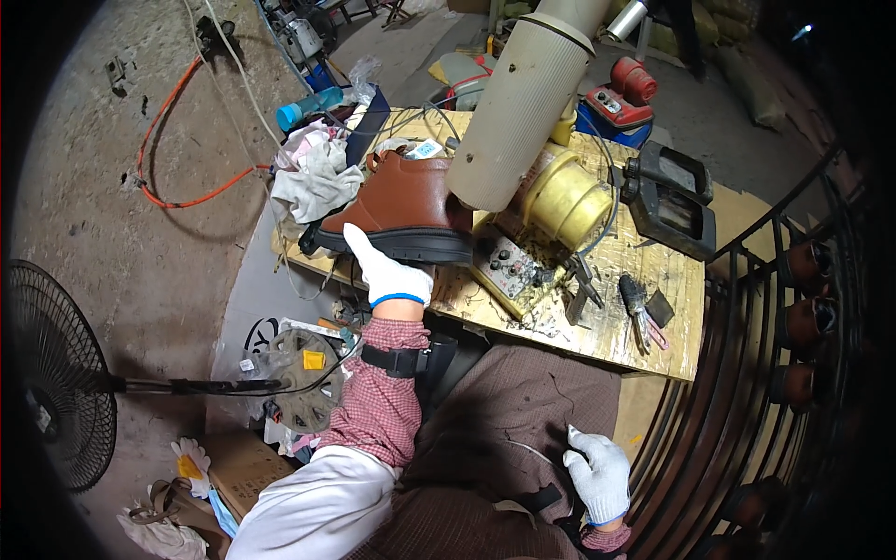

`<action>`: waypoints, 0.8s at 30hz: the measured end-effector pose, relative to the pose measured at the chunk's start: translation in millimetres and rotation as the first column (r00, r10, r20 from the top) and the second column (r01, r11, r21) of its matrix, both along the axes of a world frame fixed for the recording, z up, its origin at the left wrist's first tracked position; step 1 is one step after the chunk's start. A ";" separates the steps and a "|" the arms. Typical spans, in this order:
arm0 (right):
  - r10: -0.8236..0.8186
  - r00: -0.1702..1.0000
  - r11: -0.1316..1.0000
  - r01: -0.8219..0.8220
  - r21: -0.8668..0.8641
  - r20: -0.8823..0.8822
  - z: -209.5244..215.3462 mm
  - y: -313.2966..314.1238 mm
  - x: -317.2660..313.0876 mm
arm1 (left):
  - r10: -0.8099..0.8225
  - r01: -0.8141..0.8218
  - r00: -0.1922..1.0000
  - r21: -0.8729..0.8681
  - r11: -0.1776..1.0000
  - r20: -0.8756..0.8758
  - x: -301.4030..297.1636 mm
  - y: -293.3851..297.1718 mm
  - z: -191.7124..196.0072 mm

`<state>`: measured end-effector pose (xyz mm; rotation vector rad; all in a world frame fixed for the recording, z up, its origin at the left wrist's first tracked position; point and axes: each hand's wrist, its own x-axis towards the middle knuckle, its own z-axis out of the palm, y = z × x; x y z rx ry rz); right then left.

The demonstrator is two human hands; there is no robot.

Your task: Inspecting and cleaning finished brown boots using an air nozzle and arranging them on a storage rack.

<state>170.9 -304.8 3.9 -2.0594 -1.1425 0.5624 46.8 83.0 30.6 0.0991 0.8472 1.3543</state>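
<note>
Our gloved left hand [387, 271] reaches up to the brown boot [403, 203] on the bench [644, 327], fingers extended against its black sole rather than clamped. Our right hand [597, 474] rests low on our lap, fingers loosely curled, holding nothing.

We see a workbench [653, 327] topped with a scuffed yellowish board. On its left end stands a brown boot [406, 201], with crumpled white rags [313, 177] just beside it at the far left corner. Near the middle sits a brass-coloured machine [560, 201] with a small control box [509, 266] at the front edge. Pliers [639, 308] lie toward the right front, and a black clamp [672, 201] rests at the far right.
</note>
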 end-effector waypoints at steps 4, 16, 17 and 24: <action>0.025 0.999 1.000 -0.025 0.003 -0.029 0.4 -2.0 -8.1 | 0.004 -0.011 0.998 0.090 0.996 0.070 -10.5 7.7 -13.1; 0.032 0.999 0.996 -0.031 -0.087 0.008 -4.8 -13.8 -15.8 | -0.593 0.420 0.739 0.468 0.777 0.321 -44.9 -37.7 -73.1; 0.034 0.999 0.996 -0.033 -0.081 0.013 -4.0 -12.8 -14.7 | -0.635 0.397 0.677 0.541 0.741 0.373 -38.8 -42.1 -77.7; 0.024 0.999 0.995 -0.019 -0.095 0.042 -5.4 -13.1 -8.1 | -0.695 0.240 0.450 0.673 0.700 0.562 16.3 -16.8 -59.0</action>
